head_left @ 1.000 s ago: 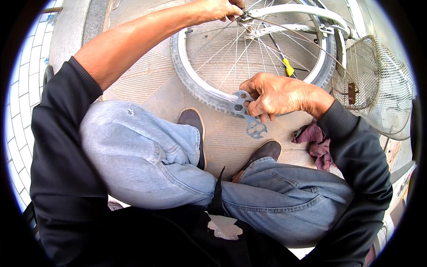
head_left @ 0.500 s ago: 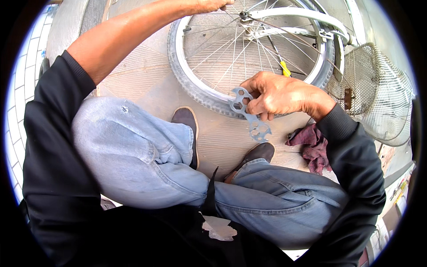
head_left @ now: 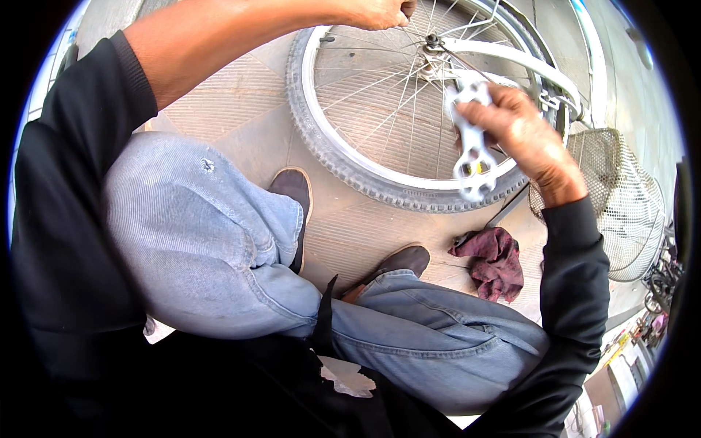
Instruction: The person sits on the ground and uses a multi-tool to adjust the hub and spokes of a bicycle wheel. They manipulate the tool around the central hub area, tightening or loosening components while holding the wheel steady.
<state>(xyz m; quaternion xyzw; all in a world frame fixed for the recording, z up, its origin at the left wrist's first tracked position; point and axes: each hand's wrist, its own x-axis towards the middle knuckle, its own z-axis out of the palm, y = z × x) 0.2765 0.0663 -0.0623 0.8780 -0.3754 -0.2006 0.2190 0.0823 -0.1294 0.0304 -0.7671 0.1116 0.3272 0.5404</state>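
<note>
- the left hand (head_left: 376, 12) is cut off by the top edge.
- the wrench (head_left: 471, 139) is blurred at its lower end, its middle hidden under the right hand (head_left: 522, 135).
- the basket (head_left: 628, 204) blurs toward the rim.

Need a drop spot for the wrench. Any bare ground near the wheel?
Bare paving lies left of the tyre, between it and the left knee. A smaller strip runs between the tyre and the shoes. Right side is crowded: red rag, wire basket, right hand with wrench.
</note>
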